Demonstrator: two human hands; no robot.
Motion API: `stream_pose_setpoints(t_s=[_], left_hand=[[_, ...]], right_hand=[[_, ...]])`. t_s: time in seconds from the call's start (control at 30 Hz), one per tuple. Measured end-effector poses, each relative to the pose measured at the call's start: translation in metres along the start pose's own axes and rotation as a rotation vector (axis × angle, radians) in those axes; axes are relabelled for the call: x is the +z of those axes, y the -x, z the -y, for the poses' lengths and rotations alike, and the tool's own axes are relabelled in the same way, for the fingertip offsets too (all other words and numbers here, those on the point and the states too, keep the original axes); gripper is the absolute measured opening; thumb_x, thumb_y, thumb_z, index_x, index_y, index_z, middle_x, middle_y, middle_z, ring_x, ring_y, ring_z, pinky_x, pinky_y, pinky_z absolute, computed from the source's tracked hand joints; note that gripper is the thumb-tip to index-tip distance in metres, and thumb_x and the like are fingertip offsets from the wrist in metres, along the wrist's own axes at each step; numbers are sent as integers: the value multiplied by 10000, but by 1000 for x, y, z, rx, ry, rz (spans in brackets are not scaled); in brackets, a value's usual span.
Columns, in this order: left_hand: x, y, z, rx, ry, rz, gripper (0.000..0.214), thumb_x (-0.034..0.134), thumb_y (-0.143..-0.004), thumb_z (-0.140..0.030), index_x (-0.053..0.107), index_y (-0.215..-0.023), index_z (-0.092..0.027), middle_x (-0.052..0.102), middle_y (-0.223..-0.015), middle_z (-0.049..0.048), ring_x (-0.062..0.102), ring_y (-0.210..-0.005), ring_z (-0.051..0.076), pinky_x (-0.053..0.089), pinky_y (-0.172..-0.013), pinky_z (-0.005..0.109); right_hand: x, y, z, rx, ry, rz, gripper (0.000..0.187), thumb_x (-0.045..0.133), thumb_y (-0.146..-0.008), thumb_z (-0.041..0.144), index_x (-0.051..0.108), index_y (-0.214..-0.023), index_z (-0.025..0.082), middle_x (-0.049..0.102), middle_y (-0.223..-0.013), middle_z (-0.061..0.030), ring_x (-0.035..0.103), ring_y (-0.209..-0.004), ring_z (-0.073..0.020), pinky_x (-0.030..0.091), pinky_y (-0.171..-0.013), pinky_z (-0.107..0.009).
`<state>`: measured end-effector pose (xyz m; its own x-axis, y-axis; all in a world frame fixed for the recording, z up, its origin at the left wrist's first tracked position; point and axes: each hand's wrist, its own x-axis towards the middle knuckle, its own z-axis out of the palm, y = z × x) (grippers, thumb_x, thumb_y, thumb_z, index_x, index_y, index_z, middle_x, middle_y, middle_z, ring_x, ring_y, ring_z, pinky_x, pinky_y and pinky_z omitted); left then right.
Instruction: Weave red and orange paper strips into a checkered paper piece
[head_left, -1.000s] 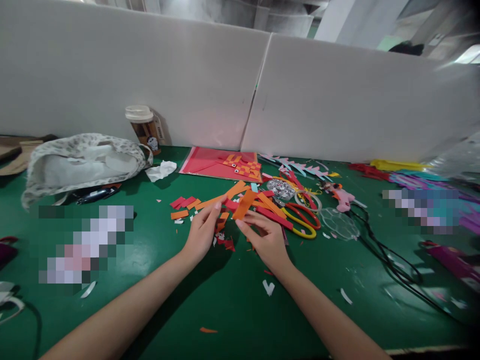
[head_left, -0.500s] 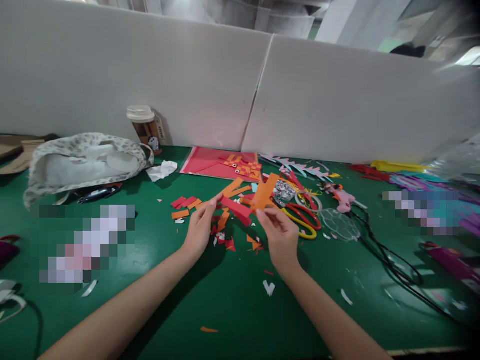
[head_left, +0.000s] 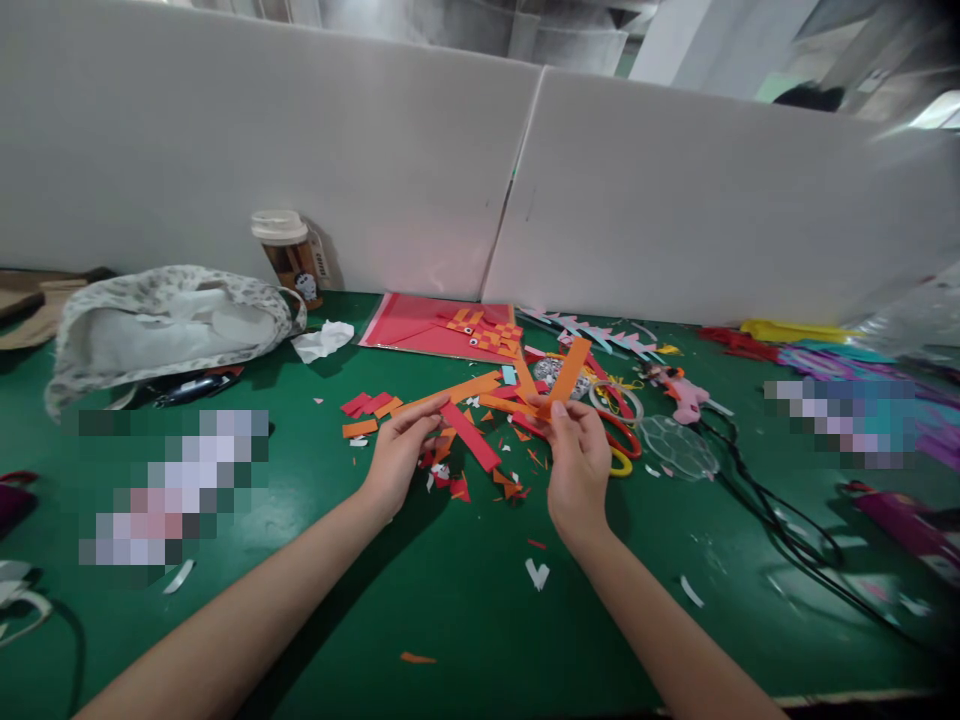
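My left hand pinches one end of a red paper strip, which slants down to the right over the scraps. My right hand is closed on an orange paper strip that points up and to the right. Between the hands lie other orange strips and small red and orange cuttings. Scissors with red and yellow handles are partly hidden behind my right hand. Farther back, a woven orange and red paper figure with round eyes rests on a red sheet.
A cup with a white lid stands against the white partition. To its left is a patterned cloth pouch. Black cords, a clear plastic piece and colourful strips lie on the right of the green table.
My hands have moved apart. The right one has shifted right with the orange strip, while the red strip stays in my left hand, now fully in sight.
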<state>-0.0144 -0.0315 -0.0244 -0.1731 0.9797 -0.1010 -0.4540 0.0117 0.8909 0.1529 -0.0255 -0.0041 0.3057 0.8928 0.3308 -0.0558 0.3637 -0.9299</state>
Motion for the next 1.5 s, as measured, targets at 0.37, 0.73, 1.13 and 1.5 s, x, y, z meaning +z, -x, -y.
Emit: stream_pose_setpoints(t_s=[0.37,0.73,1.13,1.5], left_hand=[[-3,-4,2,-14,46,-1,285,666,-645,-255,712,-904,-145,679,-989,91,611,-781,142,517,-692,260],[-1,-5,3,-28,43,-56,226,744,-604,-313,720,-768,-160,687,-729,26,604,-674,104,516,-691,242],[1,-2,4,11,-114,-13,323,718,-622,-378,723,-868,-169,717,-889,55,639,-750,164,499,-701,266],[5,3,3,16,-183,62,406,620,-727,-426,655,-1066,-207,683,-1034,51,618,-939,206,491,-774,280]], right_hand=[[2,7,5,-108,98,49,165,527,-825,354,511,-860,194,673,-886,-68,634,-872,-189,492,-791,-366],[2,7,5,-96,95,41,172,529,-826,357,517,-865,190,676,-887,-70,637,-882,-190,495,-794,-358],[4,10,6,17,56,168,161,590,-779,347,539,-825,202,660,-631,-5,649,-581,-167,542,-595,-312],[7,18,-5,-100,325,481,82,640,-737,288,682,-737,217,636,-969,-62,620,-872,-195,521,-704,-314]])
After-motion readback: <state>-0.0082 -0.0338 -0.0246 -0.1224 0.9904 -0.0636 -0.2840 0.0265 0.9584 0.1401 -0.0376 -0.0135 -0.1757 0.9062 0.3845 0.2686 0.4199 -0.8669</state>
